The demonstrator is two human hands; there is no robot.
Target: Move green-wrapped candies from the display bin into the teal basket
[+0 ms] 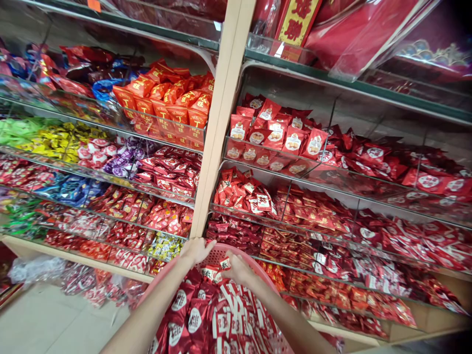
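Observation:
A pink plastic basket (275, 280) with a perforated wall stands before me, filled with wrapped sweets. My left hand (196, 250) is closed over its far rim, close to the wooden shelf post. Inside the basket, my right hand (239, 268) pinches a small red-and-white candy packet (225, 264). Similar packets (209, 273) lie just left of those fingers. Dark red packets with white ovals (195, 314) fill the basket's left part, and red-and-white sticks of candy (236, 314) are heaped to the right, partly hidden by my forearm.
Shelves with clear fronts rise on both sides of a wooden post (217, 123). Orange-red packets (165, 98) sit upper left, red biscuit packets (276, 130) upper right. Plastic bags of sweets (84, 282) lie on the tiled floor (55, 319) under the left shelves.

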